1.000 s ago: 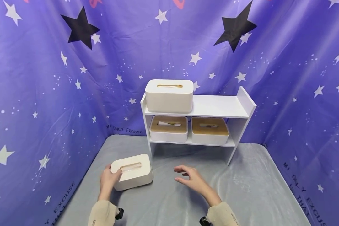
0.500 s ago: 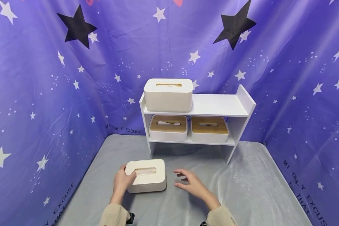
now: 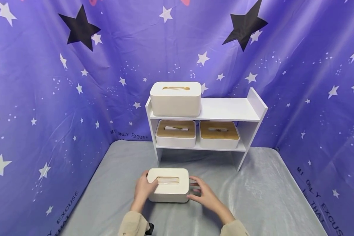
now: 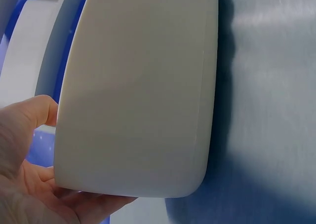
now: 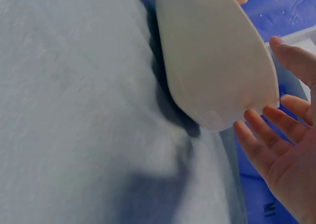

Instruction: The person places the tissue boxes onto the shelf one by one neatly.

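Note:
A white tissue box (image 3: 171, 194) with a slot in its lid stands in front of the shelf, low over the grey cloth. My left hand (image 3: 145, 190) grips its left end, thumb on the lid by the slot and fingers round the end wall. Spread and slightly bent, the fingers of my right hand (image 3: 206, 195) are at the box's right end. In the right wrist view that hand's thumb (image 5: 291, 56) stands apart from the box, and whether the fingertips touch it I cannot tell.
Behind is a white two-tier shelf (image 3: 228, 109). A taller white tissue box (image 3: 175, 105) stands on its top left. Two tissue boxes with wooden lids, a left one (image 3: 175, 141) and a right one (image 3: 219, 143), fill the lower tier. Purple star-patterned curtains (image 3: 47, 98) surround the table.
My left hand has moved the white tissue box to the right and turned it nearly square to the shelf, reaching my right hand. The right hand has moved little.

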Motion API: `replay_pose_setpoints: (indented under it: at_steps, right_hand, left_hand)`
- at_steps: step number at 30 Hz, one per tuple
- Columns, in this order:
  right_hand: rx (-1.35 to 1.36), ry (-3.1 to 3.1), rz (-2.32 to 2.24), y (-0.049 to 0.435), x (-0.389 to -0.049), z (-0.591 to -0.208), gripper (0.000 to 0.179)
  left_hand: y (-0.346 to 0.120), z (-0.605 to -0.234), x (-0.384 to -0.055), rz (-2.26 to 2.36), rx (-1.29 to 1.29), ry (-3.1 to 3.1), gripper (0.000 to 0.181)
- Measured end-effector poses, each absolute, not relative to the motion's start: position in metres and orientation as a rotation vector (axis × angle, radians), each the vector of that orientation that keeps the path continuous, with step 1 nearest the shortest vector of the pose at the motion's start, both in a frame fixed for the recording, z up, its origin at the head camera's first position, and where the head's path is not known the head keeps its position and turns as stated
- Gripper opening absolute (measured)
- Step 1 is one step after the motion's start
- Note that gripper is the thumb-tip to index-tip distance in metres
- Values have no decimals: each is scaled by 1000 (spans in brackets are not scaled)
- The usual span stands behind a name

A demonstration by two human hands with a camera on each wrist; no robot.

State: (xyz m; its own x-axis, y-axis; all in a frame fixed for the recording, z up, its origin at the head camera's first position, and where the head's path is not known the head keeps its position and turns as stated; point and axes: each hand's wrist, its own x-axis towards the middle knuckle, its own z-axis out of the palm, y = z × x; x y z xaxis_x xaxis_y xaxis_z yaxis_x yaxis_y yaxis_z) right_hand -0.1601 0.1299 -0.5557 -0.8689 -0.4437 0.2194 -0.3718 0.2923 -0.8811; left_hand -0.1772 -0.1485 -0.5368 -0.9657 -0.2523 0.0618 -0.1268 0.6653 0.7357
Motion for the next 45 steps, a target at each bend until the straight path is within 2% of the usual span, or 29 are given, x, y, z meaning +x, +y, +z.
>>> replay_pose_setpoints:
  at_steps: [26,45]
  right_hand:
    - [-315,2612,-1934,162,-138,-575,77]
    - [-530,2680,-2011,190,-135,-566,69]
  left_hand:
    - [-85,-546,-178,-1280,237,-2674,62]
    - [-77,-540,-172,-1366,51,-2671,72]
